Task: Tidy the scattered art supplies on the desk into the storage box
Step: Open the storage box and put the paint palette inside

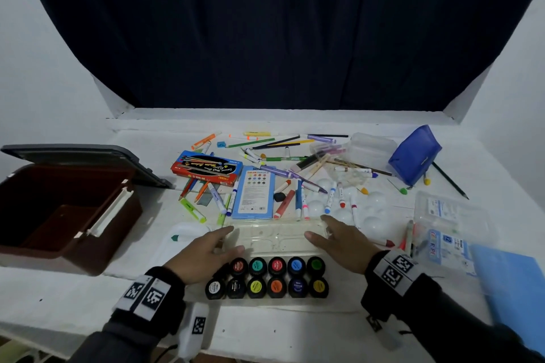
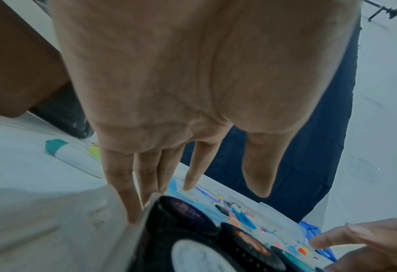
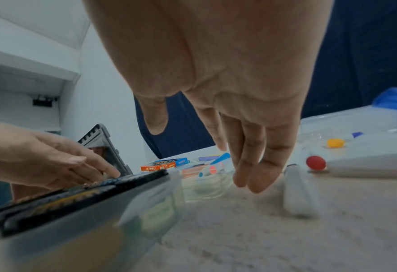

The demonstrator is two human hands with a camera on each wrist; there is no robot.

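- Two hands work near the front edge of the white surface (image 1: pixel 73 298): our left hand (image 1: pixel 203 256) and our right hand (image 1: pixel 343 244), each grip spread with straight fingers and closed round nothing.
- Both hands sit at the ends of a clear paint case (image 1: pixel 277 239), the left at its left end, the right at its right end; its open lid runs left to right, parallel to the front edge.
- We count eleven black paint pots (image 1: pixel 267 277) in the case, in two rows that also run left to right: five behind, six in front, caps facing up.
- In the left wrist view the fingers (image 2: pixel 127 184) reach down beside the case's left wall; whether they touch it we cannot tell.
- In the right wrist view the fingertips (image 3: pixel 258 176) hang just above the surface beside the case.
- One brown storage box (image 1: pixel 67 215) stands at the left edge, its grey lid (image 1: pixel 88 159) tipped back and open.
- Many markers and pencils (image 1: pixel 283 162) lie scattered across the middle toward the back edge, pointing every way; too many overlap for a count.
- One red-and-blue pencil carton (image 1: pixel 206 168) and one light blue pencil pack (image 1: pixel 255 191) lie behind the case.
- One blue pouch (image 1: pixel 415 155) stands toward the back right corner.
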